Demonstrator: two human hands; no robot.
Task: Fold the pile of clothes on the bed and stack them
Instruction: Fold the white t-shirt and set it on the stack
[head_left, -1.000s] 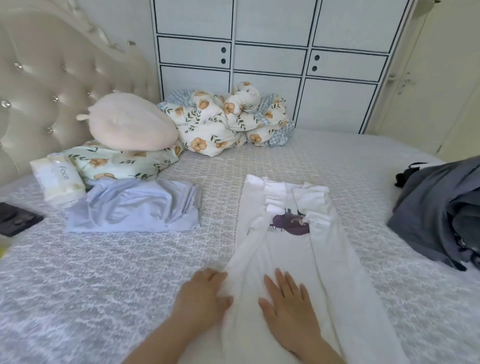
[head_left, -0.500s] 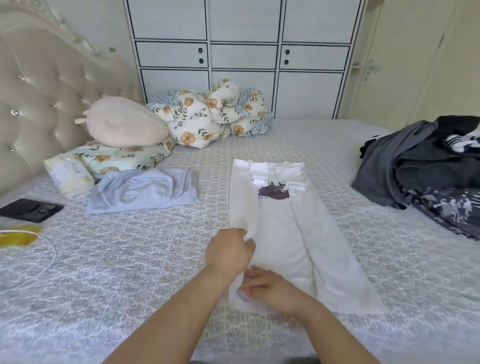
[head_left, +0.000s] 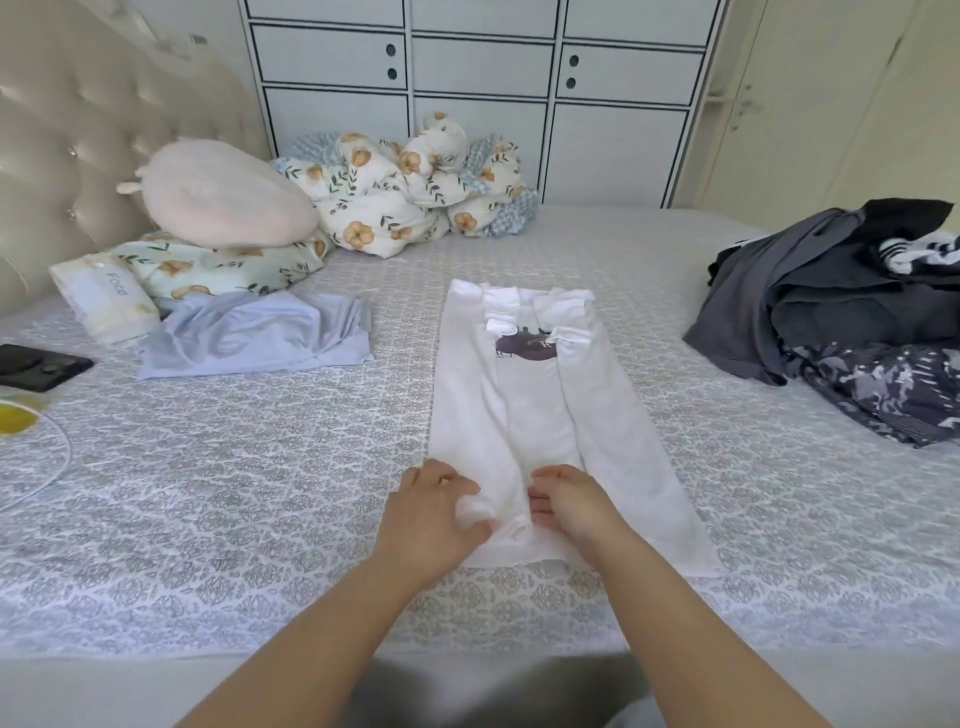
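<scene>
Head view looks down at a white T-shirt (head_left: 540, 415) laid flat near the front edge of the bed (head_left: 260, 467), its collar end pointing toward the far wardrobe. Both long sides are turned in over the middle, leaving a narrow strip, and a dark purple print shows between the folded sleeves. The left hand (head_left: 431, 514) grips the bunched hem at the strip's near-left corner, fingers (head_left: 457, 480) curled into the cloth; the right hand (head_left: 569, 501) holds the hem just beside it, fingers bent onto the fabric, though whether they pinch or only press I cannot tell. Held so, the hem looks ready to be lifted and carried toward the collar for the crosswise fold. A pale blue garment (head_left: 260, 332), already folded, lies toward the headboard side, likely the start of the stack. The dark pile of unfolded clothes (head_left: 841, 312) sits at the bed's right edge, well apart, so most of the task seems left to do
</scene>
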